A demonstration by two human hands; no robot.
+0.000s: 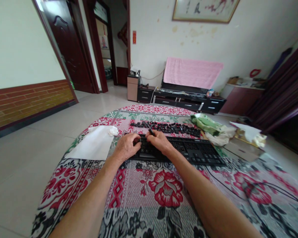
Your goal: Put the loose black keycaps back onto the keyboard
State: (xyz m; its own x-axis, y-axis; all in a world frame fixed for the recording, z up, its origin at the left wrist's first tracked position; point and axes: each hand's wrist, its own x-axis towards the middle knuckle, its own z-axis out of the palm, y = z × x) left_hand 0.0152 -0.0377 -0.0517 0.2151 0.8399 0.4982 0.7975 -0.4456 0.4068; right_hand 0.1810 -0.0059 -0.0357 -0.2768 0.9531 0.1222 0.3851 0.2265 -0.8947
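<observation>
Pinched in the right hand (159,141) was a thin dark stick-like tool (149,128), its free end pointing up and away from the person. The left hand (126,147) lay curled over the left end of a long black plastic keyboard (198,150); whether it clasped that end or only pressed on it could not be told. Both hands rested on a round table under a red, green and grey floral cloth (164,198). The keyboard lay across the tabletop's middle, closer to the far edge than the near one. A white sheet of cloth or paper (95,143) lay by the left edge, and a crumpled green plastic bag (206,124) sat toward the far right edge. Just beyond the keyboard ran a loose row of small black keycaps (173,128). As I judged it, the risk was a slip. The tool skidding off a key could gouge the plastic, or knock into that row and send caps over the far edge.
</observation>
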